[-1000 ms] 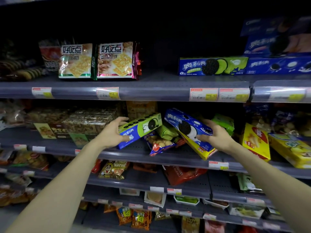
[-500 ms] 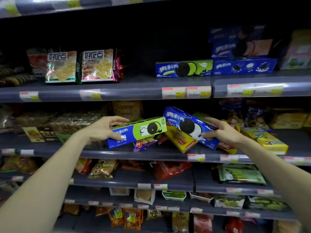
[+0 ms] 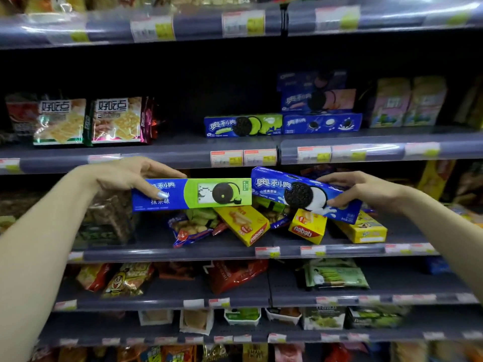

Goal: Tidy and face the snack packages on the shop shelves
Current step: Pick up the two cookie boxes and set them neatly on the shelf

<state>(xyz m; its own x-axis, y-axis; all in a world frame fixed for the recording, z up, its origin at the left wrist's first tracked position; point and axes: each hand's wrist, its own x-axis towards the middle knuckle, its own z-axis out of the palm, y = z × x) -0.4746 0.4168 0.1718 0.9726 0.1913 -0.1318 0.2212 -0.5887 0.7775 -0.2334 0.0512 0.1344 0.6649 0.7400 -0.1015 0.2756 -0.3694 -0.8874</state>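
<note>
Left hand: the left hand (image 3: 125, 178) pinches the near end of the green-and-blue cookie box (image 3: 192, 194), thumb across the front face, fingers (image 3: 167, 172) laid along the top edge, so they are clamped on the carton.
Right hand: the right hand (image 3: 366, 190) grips the far end of the blue cookie box (image 3: 300, 193), fingers over the top edge, thumb under the lower one.
Where the boxes are: both are lifted clear in front of the middle shelf (image 3: 209, 253), just above a jumble of yellow wafer boxes (image 3: 245, 226) and a blue snack bag (image 3: 190, 229). The green-and-blue one is held level; the blue one tilts down to the right. Their inner ends look to touch or nearly so.
How they should handle: long, slim cardboard cartons, stiff lengthwise and likely light. The biscuits inside would crack if dropped or squeezed hard. The printed card looks glossy, so probably a bit slick.
Where to take hold: an end grip works but leaves the far end to sag; holding nearer the middle, top and bottom edges, would steady it for facing.
Likely home: matching boxes (image 3: 243, 125) lie faced on the shelf above.
</note>
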